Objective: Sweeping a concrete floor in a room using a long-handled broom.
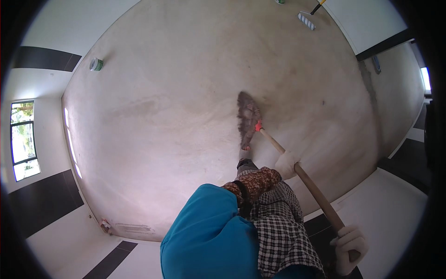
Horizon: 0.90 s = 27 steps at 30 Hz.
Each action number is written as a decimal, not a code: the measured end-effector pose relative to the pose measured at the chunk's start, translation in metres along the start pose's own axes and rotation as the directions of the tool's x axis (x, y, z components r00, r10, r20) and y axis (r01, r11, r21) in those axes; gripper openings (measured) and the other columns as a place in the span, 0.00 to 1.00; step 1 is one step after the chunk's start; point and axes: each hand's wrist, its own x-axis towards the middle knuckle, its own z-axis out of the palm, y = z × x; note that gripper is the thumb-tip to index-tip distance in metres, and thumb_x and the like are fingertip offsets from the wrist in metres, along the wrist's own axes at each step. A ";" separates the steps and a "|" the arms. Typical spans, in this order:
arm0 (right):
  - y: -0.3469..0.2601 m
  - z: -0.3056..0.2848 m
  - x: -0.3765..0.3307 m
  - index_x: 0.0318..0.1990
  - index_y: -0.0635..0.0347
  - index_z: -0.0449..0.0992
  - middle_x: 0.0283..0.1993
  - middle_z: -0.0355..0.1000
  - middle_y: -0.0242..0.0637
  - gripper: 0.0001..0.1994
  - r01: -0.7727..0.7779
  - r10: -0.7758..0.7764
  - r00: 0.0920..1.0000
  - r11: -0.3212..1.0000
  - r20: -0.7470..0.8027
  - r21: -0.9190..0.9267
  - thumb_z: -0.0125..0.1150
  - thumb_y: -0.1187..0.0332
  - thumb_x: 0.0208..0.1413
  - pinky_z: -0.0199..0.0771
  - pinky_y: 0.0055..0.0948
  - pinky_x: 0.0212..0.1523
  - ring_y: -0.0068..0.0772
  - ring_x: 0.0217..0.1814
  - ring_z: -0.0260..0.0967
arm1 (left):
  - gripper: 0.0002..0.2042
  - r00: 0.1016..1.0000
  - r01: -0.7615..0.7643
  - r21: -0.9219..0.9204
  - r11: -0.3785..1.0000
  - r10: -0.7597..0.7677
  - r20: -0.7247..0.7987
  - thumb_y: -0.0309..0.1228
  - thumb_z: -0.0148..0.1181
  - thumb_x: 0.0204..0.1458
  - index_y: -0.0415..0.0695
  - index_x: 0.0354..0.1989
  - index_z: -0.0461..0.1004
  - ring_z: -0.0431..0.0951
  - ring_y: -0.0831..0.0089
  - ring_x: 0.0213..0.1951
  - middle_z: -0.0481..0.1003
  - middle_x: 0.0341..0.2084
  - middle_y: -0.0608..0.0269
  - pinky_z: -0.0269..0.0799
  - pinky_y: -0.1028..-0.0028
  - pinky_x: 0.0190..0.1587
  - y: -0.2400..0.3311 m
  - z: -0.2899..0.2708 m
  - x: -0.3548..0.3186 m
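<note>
A broom with a dark, soft, feathery head (247, 116), a red joint and a long wooden handle (316, 188) slants across the space in front of me. My left hand (286, 165), in a whitish glove, is closed round the middle of the handle. Lower right, my right hand (350, 249), gloved too, wraps the handle close to its top end. The broom head rests on the bare grey-brown floor (176, 93), just beyond my foot (245, 152). Part of the head's near end lies close to the toes.
A small green-and-white tub (96, 64) stands at the far left by the wall. A paint roller (306, 22) lies at the far right, and part of another green container (280, 2) shows at the top edge. Small debris (106, 226) sits in the lower-left corner. White walls with dark bands surround the floor.
</note>
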 end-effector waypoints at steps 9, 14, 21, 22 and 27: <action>-0.052 -0.008 -0.024 0.23 0.61 0.67 0.21 0.66 0.42 0.08 0.407 -0.392 0.889 0.913 -0.236 0.018 0.61 0.79 0.44 0.73 0.38 0.25 0.41 0.22 0.66 | 0.04 0.956 -0.238 -0.227 0.944 0.268 0.116 0.31 0.62 0.42 0.48 0.20 0.73 0.72 0.55 0.38 0.72 0.25 0.60 0.71 0.60 0.40 0.130 -0.024 0.083; 0.013 0.003 -0.004 0.16 0.55 0.61 0.23 0.67 0.36 0.17 0.127 -0.075 0.981 0.946 -0.180 0.298 0.57 0.79 0.55 0.80 0.25 0.24 0.32 0.35 0.69 | 0.09 1.000 -0.014 0.140 0.990 0.016 -0.019 0.35 0.61 0.47 0.43 0.23 0.73 0.71 0.50 0.38 0.71 0.26 0.53 0.69 0.57 0.41 0.024 -0.112 0.041; 0.078 0.132 0.113 0.22 0.60 0.73 0.31 0.75 0.41 0.10 -0.150 0.065 0.983 0.823 0.172 0.548 0.55 0.87 0.44 0.72 0.39 0.54 0.40 0.45 0.73 | 0.12 0.987 0.134 0.347 0.928 -0.093 -0.132 0.30 0.64 0.43 0.42 0.15 0.68 0.70 0.49 0.31 0.70 0.20 0.52 0.67 0.57 0.37 -0.178 -0.225 -0.012; 0.075 0.141 0.118 0.22 0.59 0.73 0.31 0.76 0.41 0.10 -0.138 0.053 0.982 0.857 0.183 0.496 0.54 0.87 0.44 0.73 0.39 0.53 0.40 0.44 0.73 | 0.12 0.994 0.102 0.336 0.936 -0.083 -0.070 0.31 0.65 0.42 0.42 0.15 0.68 0.70 0.50 0.30 0.70 0.18 0.53 0.67 0.58 0.36 -0.193 -0.230 -0.010; 0.025 0.058 0.078 0.17 0.57 0.71 0.24 0.75 0.39 0.09 -0.041 0.064 0.994 0.970 -0.087 0.241 0.60 0.83 0.40 0.76 0.38 0.46 0.39 0.38 0.75 | 0.10 1.000 -0.003 0.062 0.998 0.005 -0.030 0.30 0.64 0.43 0.43 0.18 0.69 0.70 0.50 0.34 0.70 0.21 0.53 0.67 0.58 0.37 -0.071 -0.111 0.051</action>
